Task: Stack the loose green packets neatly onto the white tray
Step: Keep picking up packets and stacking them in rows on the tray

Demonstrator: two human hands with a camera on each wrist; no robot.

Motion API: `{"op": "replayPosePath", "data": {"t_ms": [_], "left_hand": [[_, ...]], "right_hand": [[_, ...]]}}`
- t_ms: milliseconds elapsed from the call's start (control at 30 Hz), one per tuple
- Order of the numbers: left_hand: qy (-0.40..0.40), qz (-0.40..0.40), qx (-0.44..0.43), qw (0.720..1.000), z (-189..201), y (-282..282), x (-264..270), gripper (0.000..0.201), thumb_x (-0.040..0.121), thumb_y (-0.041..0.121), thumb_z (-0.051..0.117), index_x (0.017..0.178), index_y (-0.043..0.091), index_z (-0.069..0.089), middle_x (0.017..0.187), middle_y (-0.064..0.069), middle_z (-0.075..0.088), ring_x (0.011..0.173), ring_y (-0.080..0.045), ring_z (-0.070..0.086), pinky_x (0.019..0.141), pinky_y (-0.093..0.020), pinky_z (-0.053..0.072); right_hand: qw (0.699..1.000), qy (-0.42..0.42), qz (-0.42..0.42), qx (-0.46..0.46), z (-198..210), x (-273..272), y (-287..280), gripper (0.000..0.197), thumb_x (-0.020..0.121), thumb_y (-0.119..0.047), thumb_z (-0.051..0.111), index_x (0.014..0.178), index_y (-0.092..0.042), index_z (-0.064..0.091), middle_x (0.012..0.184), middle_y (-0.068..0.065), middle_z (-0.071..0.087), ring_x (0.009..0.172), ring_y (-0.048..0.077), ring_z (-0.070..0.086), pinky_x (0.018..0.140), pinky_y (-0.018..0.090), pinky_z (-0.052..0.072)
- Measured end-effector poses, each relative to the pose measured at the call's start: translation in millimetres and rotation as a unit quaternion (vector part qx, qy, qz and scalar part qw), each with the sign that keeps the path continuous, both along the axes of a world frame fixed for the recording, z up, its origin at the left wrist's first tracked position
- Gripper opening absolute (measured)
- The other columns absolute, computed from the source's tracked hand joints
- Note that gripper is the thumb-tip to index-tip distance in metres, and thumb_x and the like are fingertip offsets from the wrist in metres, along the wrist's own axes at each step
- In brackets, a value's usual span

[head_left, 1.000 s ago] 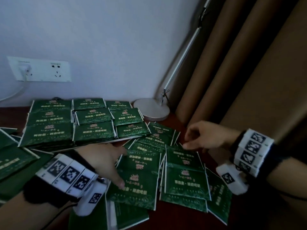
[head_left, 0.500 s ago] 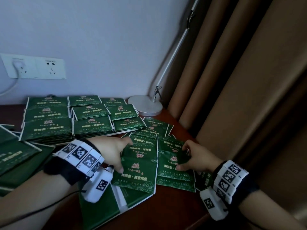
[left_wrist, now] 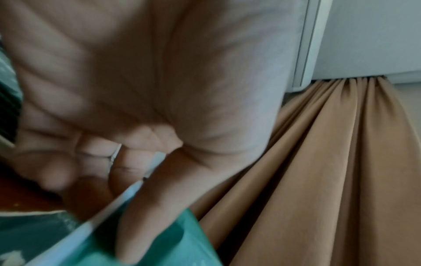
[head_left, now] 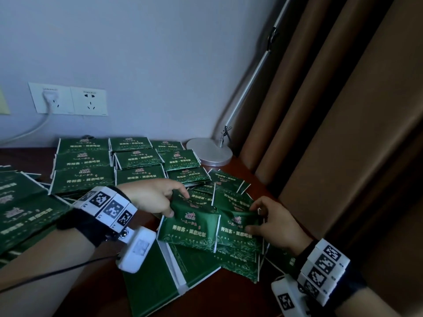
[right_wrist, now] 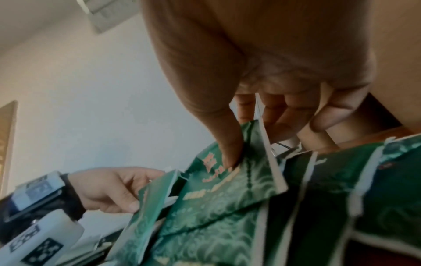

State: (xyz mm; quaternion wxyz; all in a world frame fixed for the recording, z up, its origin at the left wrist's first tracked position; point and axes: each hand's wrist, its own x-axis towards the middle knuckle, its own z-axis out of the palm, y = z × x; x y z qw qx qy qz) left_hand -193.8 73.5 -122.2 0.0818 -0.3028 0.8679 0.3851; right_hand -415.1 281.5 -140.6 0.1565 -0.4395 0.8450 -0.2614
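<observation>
Green foil packets [head_left: 207, 227] lie loose on our dark wooden table [head_left: 229, 294], beside neat rows on the white tray [head_left: 49, 191]. Our left hand [head_left: 151, 197] pinches one packet's left edge; our right hand [head_left: 274, 225] pinches the neighbouring packet's right edge.

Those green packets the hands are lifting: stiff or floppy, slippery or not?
Probably floppy: the packet pinched by the left hand creases and sags where it is held. Likely light, since thumb and fingertips alone carry it; the right hand pinches its packet the same way. Possibly slippery: the surface looks glossy, and the loose packets lie fanned over each other.
</observation>
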Motion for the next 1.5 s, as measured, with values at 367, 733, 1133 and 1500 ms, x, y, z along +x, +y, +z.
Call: {"op": "replayPosePath", "data": {"t_ms": [367, 733, 1133, 1500], "left_hand": [[0.005, -0.010, -0.166, 0.986, 14.1, 7.7, 16.2, 0.076, 0.075, 0.018, 0.085, 0.136, 0.044, 0.048, 0.144, 0.011, 0.044, 0.128, -0.014, 0.045, 0.103, -0.028, 0.038], [0.217, 0.040, -0.186, 0.957, 41.2, -10.1, 36.3, 0.015, 0.085, 0.037, 0.075, 0.082, 0.023, 0.071, 0.094, 0.009, 0.067, 0.086, -0.007, 0.065, 0.083, -0.034, 0.052], [0.462, 0.354, 0.144, 0.800, 22.6, -45.6, 27.3, 0.025, 0.101, 0.007, 0.051, 0.123, 0.018, 0.056, 0.123, -0.003, 0.051, 0.107, -0.020, 0.055, 0.057, -0.031, 0.059], [0.439, 0.410, 0.074, 0.796, 22.9, -74.6, 10.6, 0.038, 0.094, -0.004, 0.058, 0.118, 0.025, 0.056, 0.103, -0.009, 0.057, 0.088, -0.023, 0.063, 0.066, -0.033, 0.060]], "right_hand": [[0.999, -0.010, 0.022, -0.041, 15.3, 15.2, -1.6, 0.055, 0.071, -0.018, 0.088, 0.119, -0.030, 0.064, 0.109, -0.011, 0.064, 0.099, 0.009, 0.064, 0.084, 0.023, 0.053], [0.957, -0.167, 0.077, -0.224, 44.5, 11.2, -13.9, 0.012, 0.093, -0.018, 0.065, 0.101, -0.009, 0.067, 0.096, 0.010, 0.074, 0.086, 0.024, 0.073, 0.069, 0.033, 0.060], [0.941, -0.242, 0.015, -0.237, 21.5, -13.2, -166.7, 0.015, 0.102, -0.025, 0.052, 0.104, -0.010, 0.051, 0.059, 0.001, 0.050, 0.035, 0.009, 0.041, 0.033, 0.019, 0.029], [0.959, -0.271, 0.018, -0.087, -16.3, -29.2, -213.8, 0.041, 0.088, -0.021, 0.073, 0.117, -0.014, 0.045, 0.068, 0.004, 0.060, 0.036, 0.007, 0.047, 0.035, 0.020, 0.034]]}}
